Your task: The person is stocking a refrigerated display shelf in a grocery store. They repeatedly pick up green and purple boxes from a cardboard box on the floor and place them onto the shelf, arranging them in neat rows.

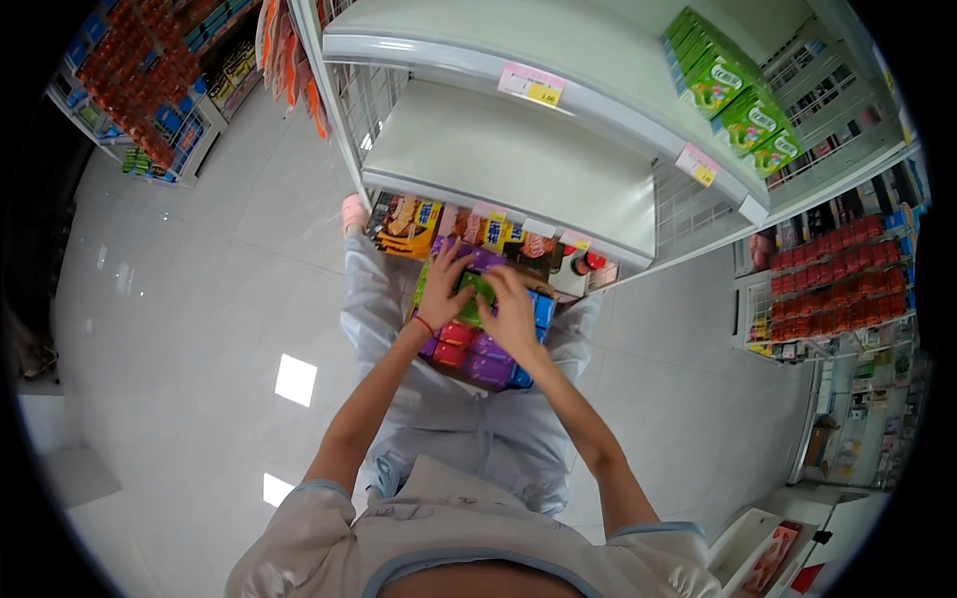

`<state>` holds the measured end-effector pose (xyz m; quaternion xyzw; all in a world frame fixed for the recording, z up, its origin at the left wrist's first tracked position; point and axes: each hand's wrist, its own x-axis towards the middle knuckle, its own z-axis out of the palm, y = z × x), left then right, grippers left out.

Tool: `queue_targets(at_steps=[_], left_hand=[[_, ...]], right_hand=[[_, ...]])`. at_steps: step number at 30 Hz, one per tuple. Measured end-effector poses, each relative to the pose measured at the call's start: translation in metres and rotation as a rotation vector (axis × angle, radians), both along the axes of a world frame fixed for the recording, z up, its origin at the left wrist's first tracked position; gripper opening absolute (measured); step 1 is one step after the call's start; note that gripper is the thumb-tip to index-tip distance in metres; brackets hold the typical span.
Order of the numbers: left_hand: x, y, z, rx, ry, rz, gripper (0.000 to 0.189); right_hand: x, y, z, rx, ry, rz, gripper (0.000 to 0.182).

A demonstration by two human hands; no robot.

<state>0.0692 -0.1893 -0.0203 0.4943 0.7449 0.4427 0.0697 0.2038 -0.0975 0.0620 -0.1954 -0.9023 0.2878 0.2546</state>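
Observation:
A carton (pixel 478 383) of small colourful packets stands between my knees. Red packets (pixel 451 345), purple packets (pixel 491 361) and blue packets (pixel 541 308) fill it in rows. My left hand (pixel 442 288), with a red cord at the wrist, lies over the carton's left part, fingers spread towards the shelf. From the right, my right hand (pixel 511 305) reaches in with bent fingers. Between the two hands is a green packet (pixel 472 310), and both thumbs are at it. Whether either hand grips it is hidden by the fingers.
A white shelf unit (pixel 516 142) rises just ahead. Snack bags (pixel 404 223) and a red-lidded jar (pixel 588 261) sit under its lowest visible board. Green boxes (pixel 751 119) stand on the upper right. Hanging red packets (pixel 837 276) line a rack at right; tiled floor (pixel 224 299) lies left.

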Motion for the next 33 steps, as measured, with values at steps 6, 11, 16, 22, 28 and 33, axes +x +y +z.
queue_targets(at_steps=[6, 11, 16, 22, 28, 33], left_hand=[[-0.004, -0.056, 0.032, -0.063, 0.211, 0.111, 0.040], [0.004, -0.061, 0.029, -0.075, 0.173, 0.155, 0.040], [0.007, -0.058, 0.031, -0.106, 0.189, 0.121, 0.043], [0.010, -0.057, 0.034, -0.142, 0.273, 0.065, 0.050], [0.010, -0.060, 0.018, -0.177, 0.345, 0.087, 0.053], [0.019, -0.071, 0.010, -0.274, 0.277, 0.099, 0.044]], right_hand=[[0.021, -0.054, -0.037, 0.060, -0.112, -0.101, 0.043], [0.021, -0.060, -0.038, 0.077, -0.159, -0.147, 0.051], [0.014, -0.058, -0.037, 0.145, -0.217, -0.183, 0.061], [0.009, -0.051, -0.040, 0.178, -0.258, -0.160, 0.057], [0.012, -0.051, -0.047, 0.142, -0.198, -0.122, 0.056], [0.014, -0.051, -0.047, 0.134, -0.178, -0.091, 0.052]])
